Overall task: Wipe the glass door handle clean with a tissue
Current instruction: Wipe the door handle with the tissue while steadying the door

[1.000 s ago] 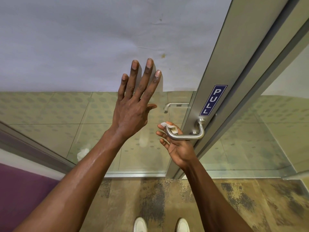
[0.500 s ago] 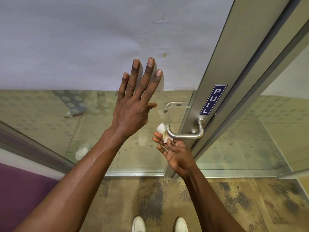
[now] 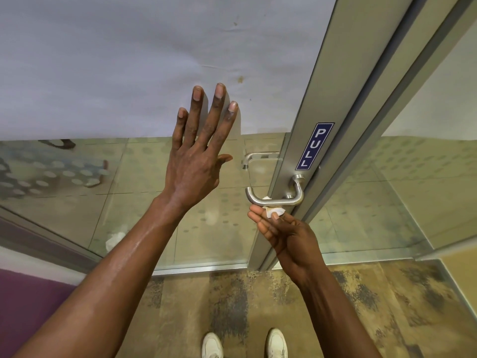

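A brushed-metal lever handle [image 3: 277,201] juts from the grey door stile [image 3: 304,120], below a blue PULL label [image 3: 315,146]. My right hand [image 3: 286,236] is palm-up just under the lever, its thumb and fingers pinching a small crumpled white tissue [image 3: 274,210] against the lever's underside, near the middle. My left hand [image 3: 198,156] lies flat on the glass pane [image 3: 134,78] to the left of the handle, fingers spread, holding nothing. A matching handle [image 3: 254,157] shows through the glass on the far side.
The upper glass is frosted white; the lower part is see-through, showing tiled floor beyond and a person's foot [image 3: 62,143] at far left. A white scrap [image 3: 113,240] shows through the glass low on the left. My white shoes [image 3: 245,343] stand on patterned carpet.
My right hand has slid the tissue along the lever from its free left end toward the middle. My left hand stays flat on the glass. A person beyond the glass has walked further left.
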A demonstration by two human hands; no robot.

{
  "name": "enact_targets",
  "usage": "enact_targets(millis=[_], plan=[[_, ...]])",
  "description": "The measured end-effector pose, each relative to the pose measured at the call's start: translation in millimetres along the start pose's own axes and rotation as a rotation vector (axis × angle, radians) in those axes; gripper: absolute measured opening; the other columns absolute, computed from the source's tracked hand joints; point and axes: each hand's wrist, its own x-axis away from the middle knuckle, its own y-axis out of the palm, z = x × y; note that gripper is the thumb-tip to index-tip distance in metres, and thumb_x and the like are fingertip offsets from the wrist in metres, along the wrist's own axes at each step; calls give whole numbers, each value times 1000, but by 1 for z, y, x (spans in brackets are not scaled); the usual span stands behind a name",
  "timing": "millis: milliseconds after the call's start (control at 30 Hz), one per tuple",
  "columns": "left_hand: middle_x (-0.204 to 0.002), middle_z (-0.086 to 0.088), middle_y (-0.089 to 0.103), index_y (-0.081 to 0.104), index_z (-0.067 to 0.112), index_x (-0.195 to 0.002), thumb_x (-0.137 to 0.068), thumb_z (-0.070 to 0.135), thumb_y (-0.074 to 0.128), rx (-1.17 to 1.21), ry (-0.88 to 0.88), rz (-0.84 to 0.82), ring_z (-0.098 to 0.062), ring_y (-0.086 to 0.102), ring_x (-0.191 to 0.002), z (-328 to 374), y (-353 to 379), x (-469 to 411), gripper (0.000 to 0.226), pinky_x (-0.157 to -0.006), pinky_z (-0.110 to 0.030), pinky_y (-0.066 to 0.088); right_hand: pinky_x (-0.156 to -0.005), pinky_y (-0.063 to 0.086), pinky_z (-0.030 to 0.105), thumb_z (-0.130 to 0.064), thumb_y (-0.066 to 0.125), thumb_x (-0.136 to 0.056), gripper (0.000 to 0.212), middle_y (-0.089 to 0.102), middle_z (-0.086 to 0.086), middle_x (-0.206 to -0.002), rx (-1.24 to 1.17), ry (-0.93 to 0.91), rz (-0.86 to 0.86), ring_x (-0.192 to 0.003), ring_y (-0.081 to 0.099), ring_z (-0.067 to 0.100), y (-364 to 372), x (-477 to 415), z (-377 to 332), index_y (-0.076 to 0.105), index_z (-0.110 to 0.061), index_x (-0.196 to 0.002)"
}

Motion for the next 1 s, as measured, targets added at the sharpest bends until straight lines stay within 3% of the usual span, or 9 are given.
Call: enact_targets(millis=[100, 200, 333, 467, 600, 800, 1000], plan=[[-182, 5, -33, 0, 18, -180, -106, 35, 75, -5, 6, -4, -26, -37, -168, 0, -1, 0, 107, -141, -45, -18, -92, 67, 36, -10, 59, -108, 24, 82, 19, -118, 178, -104, 143, -115, 79, 32, 3, 6, -4, 71, 6, -122], [-182, 5, -32, 8, 15, -180, -106, 34, 76, 4, 8, -7, -26, -36, -168, 1, -2, 0, 102, -141, -45, -17, -83, 69, 33, -16, 65, -107, 21, 86, 15, -104, 269, -187, 323, -103, 83, 29, 2, 6, -9, 75, 2, -110], [-182, 5, -33, 12, 14, -179, -106, 33, 76, 8, 4, -10, -25, -37, -168, 1, -3, 0, 99, -141, -45, -18, -71, 68, 30, -25, 67, -106, 25, 86, 11, -93, 400, -212, 430, -92, 85, 26, 2, 0, -17, 79, -5, -99], [-182, 5, -32, 12, 14, -180, -106, 32, 76, 4, -1, -8, -26, -36, -169, 2, -3, 0, 100, -141, -45, -17, -58, 65, 27, -31, 74, -101, 37, 82, 18, -83, 374, -186, 562, -74, 81, 26, 5, -11, -28, 78, 6, -100], [-182, 6, -32, 13, 15, -179, -106, 32, 77, 9, -5, -9, -25, -36, -169, 2, -4, -1, 99, -142, -44, -17, -49, 62, 25, -22, 80, -96, 29, 76, 13, -63, 291, -95, 589, -52, 75, 19, 5, -18, -47, 76, 5, -86], [-182, 5, -32, 10, 17, -179, -108, 35, 73, -5, -7, -19, -25, -36, -169, 3, -6, 0, 97, -142, -46, -15, -61, 69, 37, -13, 75, -100, 23, 72, 11, -59, 290, -95, 607, -51, 71, 20, -4, -22, -59, 72, 7, -89], [-181, 6, -32, 10, 18, -179, -107, 32, 75, 4, -20, -23, -24, -36, -168, 5, -6, -1, 99, -142, -46, -15, -50, 67, 33, -5, 74, -99, 19, 74, 22, -78, 340, -69, 597, -51, 73, 23, -13, -35, -85, 67, 6, -85]])
